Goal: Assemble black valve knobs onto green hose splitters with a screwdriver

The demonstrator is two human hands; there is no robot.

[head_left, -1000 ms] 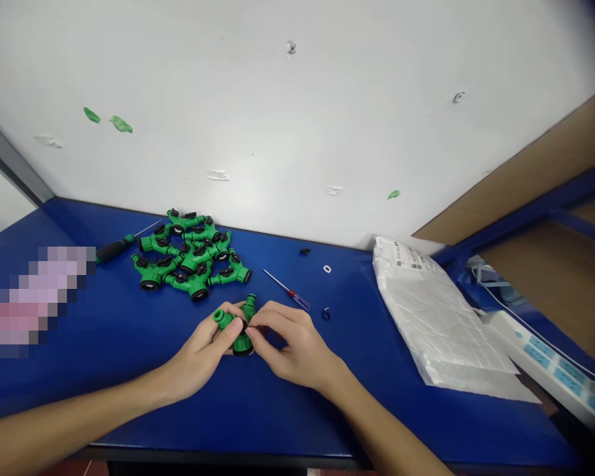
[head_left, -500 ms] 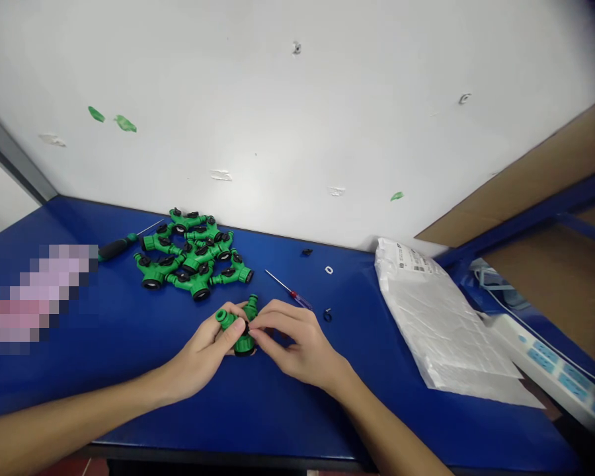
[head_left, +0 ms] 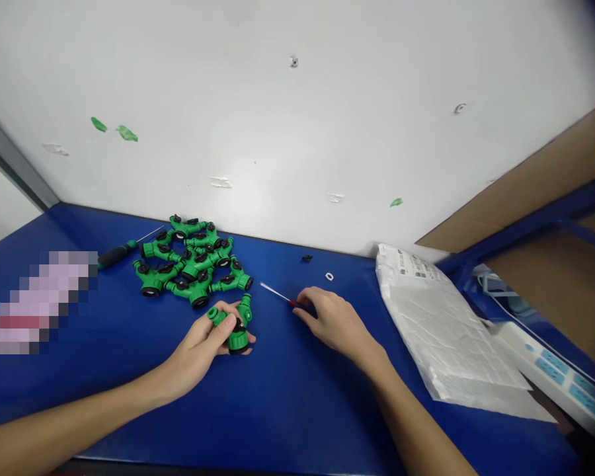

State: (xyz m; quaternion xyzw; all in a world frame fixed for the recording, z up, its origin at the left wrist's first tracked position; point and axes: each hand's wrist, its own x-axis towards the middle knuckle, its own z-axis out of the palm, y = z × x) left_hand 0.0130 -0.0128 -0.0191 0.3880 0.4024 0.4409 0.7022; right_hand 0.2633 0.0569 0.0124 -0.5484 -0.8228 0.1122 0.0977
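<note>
My left hand (head_left: 211, 337) is closed round a green Y-shaped hose splitter (head_left: 238, 342), with its black-rimmed collar facing me. The thumb presses near a small black part at its middle, and the palm hides some of the body. To the right, my right hand (head_left: 327, 317) has its fingers closed on the handle of a small screwdriver (head_left: 277, 293). Its red collar and thin shaft stick out to the left, while the fingers cover most of the handle. A group of several green splitters with black valve levers (head_left: 193, 264) lies behind my left hand.
A larger green-and-black screwdriver (head_left: 116, 254) lies at the left, beside a pixelated patch. A black piece (head_left: 307, 258) and a white ring (head_left: 329, 276) lie near the wall. On the right are a white plastic bag (head_left: 451, 330) and a power strip (head_left: 550, 370).
My right hand has left the splitter and moved right onto the small screwdriver, which has shifted slightly. My left hand still holds the splitter, a little further left. The view has tilted slightly.
</note>
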